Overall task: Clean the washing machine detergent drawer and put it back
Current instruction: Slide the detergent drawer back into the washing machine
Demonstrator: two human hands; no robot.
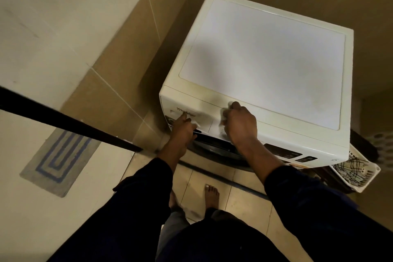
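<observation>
Standing close over the Whirlpool washing machine [265, 53], you have both hands at the left end of its front panel, where the detergent drawer [187, 114] sits under the brand lettering. The drawer looks seated in its slot or very nearly so; motion blur hides whether its face is flush.

Your left hand [183, 131] reaches in from below, fingers curled onto the lower edge of the drawer front with the thumb on the right. That is the natural hold for sliding it along its runners.

Your right hand [240, 124] rests knuckles-up on the panel's top edge, just right of the drawer. Its fingers are bent, and something pale shows at the fingertips, but I cannot tell whether they hold a cloth or only press on the casing. Placed there, it likely braces the machine so the drawer moves and the cabinet doesn't.

Judging by the closed slot, you are either starting to pull it or finishing the return.

A white laundry basket [357, 173] stands to the machine's right, a striped floor mat [60, 155] lies far left, and your bare feet [211, 193] are on the tiles nearby.
</observation>
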